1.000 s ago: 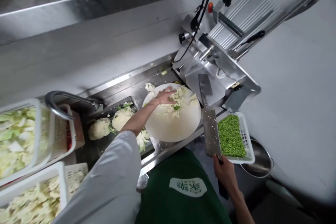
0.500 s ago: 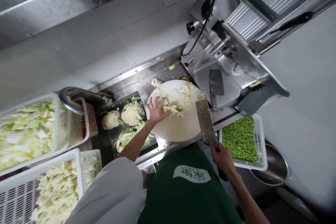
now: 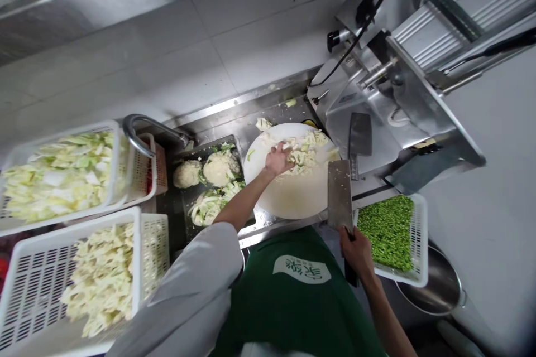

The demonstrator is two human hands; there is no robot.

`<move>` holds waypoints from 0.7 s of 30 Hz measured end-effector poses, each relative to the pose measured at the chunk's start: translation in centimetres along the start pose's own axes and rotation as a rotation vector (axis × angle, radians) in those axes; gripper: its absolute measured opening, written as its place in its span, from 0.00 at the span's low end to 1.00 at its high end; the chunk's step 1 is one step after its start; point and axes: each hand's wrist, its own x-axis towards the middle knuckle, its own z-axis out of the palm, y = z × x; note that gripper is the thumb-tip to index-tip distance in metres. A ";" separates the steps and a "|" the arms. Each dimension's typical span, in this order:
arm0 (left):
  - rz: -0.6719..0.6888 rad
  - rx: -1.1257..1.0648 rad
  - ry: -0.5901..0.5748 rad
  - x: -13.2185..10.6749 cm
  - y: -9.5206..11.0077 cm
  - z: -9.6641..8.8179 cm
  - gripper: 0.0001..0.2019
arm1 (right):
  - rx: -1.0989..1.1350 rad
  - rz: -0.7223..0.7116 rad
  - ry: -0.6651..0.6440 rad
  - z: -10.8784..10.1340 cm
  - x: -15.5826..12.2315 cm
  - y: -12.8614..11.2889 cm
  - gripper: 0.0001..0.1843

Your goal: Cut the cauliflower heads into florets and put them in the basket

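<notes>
On the round white chopping board, my left hand has its fingers curled in against cut cauliflower pieces. My right hand grips the dark handle of a cleaver. Its broad blade, specked with bits, lies over the board's right edge, pointing away from me. Left of the board, whole cauliflowers and a leafy cut one rest in the sink.
White baskets of cut cabbage and cauliflower florets stand at left, beside a curved faucet. A metal slicing machine with a second cleaver is at right. Below it sit a basket of chopped greens and a steel pot.
My left hand has gone from spread fingers at the board's left side to curled fingers nearer the middle, with pieces gathered rightward. My right hand keeps the cleaver; the view has shifted.
</notes>
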 end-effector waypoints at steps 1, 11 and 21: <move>-0.002 0.000 0.026 -0.5 -0.1 0.1 0.31 | 0.009 -0.001 0.001 0.1 0.0 0.0 0.24; 0.052 -0.018 0.156 -6.6 -0.2 3.9 0.21 | 0.063 -0.051 0.017 1.0 -0.6 0.7 0.24; -0.362 -0.924 0.622 -3.8 -5.1 3.2 0.15 | 0.039 -0.054 0.025 0.5 -1.0 2.6 0.23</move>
